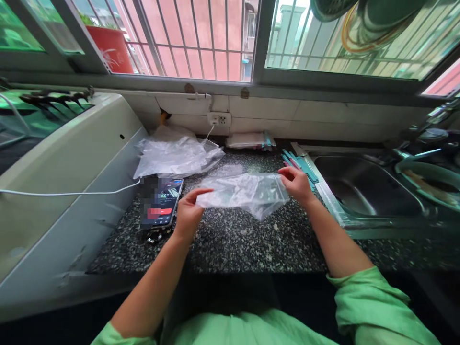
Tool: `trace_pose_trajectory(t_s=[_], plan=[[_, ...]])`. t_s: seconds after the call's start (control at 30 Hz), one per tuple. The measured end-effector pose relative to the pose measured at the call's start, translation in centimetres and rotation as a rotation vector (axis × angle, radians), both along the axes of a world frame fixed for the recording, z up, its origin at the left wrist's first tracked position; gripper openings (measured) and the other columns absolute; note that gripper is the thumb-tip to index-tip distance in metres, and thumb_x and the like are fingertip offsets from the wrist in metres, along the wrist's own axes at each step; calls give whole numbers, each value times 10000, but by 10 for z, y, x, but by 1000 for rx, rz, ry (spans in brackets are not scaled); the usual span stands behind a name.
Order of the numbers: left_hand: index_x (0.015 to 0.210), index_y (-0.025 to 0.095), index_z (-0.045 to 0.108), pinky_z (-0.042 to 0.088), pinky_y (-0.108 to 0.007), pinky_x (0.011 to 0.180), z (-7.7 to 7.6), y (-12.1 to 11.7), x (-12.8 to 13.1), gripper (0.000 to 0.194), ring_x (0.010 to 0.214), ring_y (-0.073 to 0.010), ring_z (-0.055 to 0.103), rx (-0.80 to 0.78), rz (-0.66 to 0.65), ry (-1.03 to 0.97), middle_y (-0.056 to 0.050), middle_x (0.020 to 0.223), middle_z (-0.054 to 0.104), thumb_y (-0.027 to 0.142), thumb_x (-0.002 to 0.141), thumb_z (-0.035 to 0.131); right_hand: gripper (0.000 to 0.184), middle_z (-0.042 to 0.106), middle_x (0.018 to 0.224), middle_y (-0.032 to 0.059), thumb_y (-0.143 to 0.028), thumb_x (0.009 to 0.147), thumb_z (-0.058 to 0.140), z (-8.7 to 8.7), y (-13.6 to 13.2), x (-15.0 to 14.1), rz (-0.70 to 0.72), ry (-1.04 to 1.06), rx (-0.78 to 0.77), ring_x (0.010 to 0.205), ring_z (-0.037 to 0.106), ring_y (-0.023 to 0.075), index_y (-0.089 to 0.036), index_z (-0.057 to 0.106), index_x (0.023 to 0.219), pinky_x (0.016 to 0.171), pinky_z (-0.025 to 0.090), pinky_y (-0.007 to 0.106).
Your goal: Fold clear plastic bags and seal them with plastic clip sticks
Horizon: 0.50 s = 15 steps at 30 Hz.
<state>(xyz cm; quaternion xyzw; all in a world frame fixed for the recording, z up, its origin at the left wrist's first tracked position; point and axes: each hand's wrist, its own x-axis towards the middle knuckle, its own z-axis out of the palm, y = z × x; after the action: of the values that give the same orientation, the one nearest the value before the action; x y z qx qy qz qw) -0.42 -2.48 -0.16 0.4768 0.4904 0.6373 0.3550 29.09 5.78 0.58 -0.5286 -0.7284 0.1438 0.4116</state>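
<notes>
A clear plastic bag [244, 192] is stretched between my two hands just above the speckled dark countertop [230, 239]. My left hand [189, 211] pinches the bag's left end, thumb and fingers closed on the film. Gripping the right end is my right hand [296, 184], fingers curled over the edge. The bag sags in the middle and looks empty. A phone [161, 202] with a lit screen lies flat just left of my left hand, a white cable [72, 193] running from it.
A heap of crumpled clear plastic bags [176, 153] lies at the back left. Teal strips [298, 165] rest by the steel sink [362, 191] on the right. A flat stack of bags [249, 140] sits under the wall socket [219, 119]. A white appliance [64, 182] flanks the left.
</notes>
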Motion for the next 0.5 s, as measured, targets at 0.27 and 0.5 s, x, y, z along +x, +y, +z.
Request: trace_pose_trajectory(t_s=[0.27, 0.5], plan=[[843, 211, 715, 530, -294, 700, -30, -62, -35, 186, 761, -186, 652, -36, -213, 402, -62, 821, 707, 181, 687, 618, 267, 628, 676, -11, -176, 668, 612, -12, -1, -5, 324, -354, -427, 591, 535, 103, -155, 651, 932, 559, 400, 217], [949, 229, 687, 518, -251, 685, -37, -78, -44, 281, 776, -154, 631, 78, -295, 707, -56, 836, 673, 120, 801, 474, 220, 681, 765, 28, -148, 736, 541, -1, -6, -2, 443, -255, -485, 672, 599, 122, -156, 656, 924, 644, 473, 259]])
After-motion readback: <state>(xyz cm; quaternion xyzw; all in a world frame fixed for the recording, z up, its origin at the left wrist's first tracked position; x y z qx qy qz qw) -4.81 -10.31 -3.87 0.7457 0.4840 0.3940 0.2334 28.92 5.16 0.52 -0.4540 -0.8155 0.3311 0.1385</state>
